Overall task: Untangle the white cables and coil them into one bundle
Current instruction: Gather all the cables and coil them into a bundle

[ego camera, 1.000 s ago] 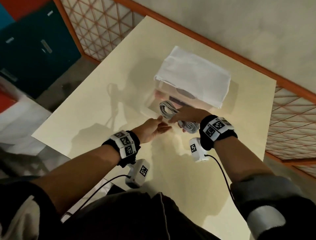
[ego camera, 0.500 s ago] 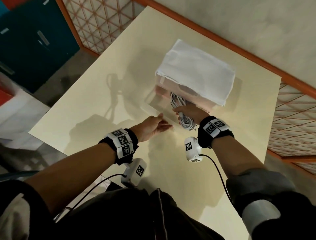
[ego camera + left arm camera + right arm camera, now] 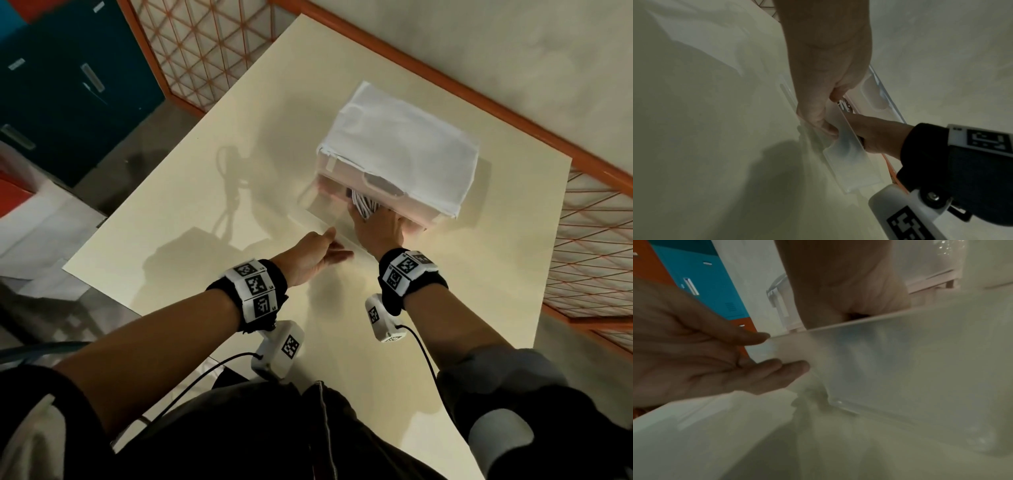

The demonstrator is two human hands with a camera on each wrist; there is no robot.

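The coiled white cable bundle point(image 3: 364, 206) lies in the open translucent drawer point(image 3: 320, 224) of a plastic box draped with a white cloth point(image 3: 400, 150). My right hand point(image 3: 376, 228) reaches into the drawer and holds the bundle; its fingers are hidden under the box's upper edge. My left hand point(image 3: 320, 255) stays at the drawer's front. In the right wrist view the left hand point(image 3: 715, 361) has its thumb on the rim and straight fingers against the drawer front point(image 3: 900, 361). A sliver of the cable point(image 3: 844, 105) shows in the left wrist view.
The box stands on a cream table point(image 3: 205, 257) whose far edge meets an orange-framed lattice fence point(image 3: 205, 41). Blue and orange cabinets point(image 3: 68, 96) stand off to the left, beyond the table.
My right hand has carried the cable bundle forward from in front of the box into the open drawer. The left hand has kept its place at the drawer front.
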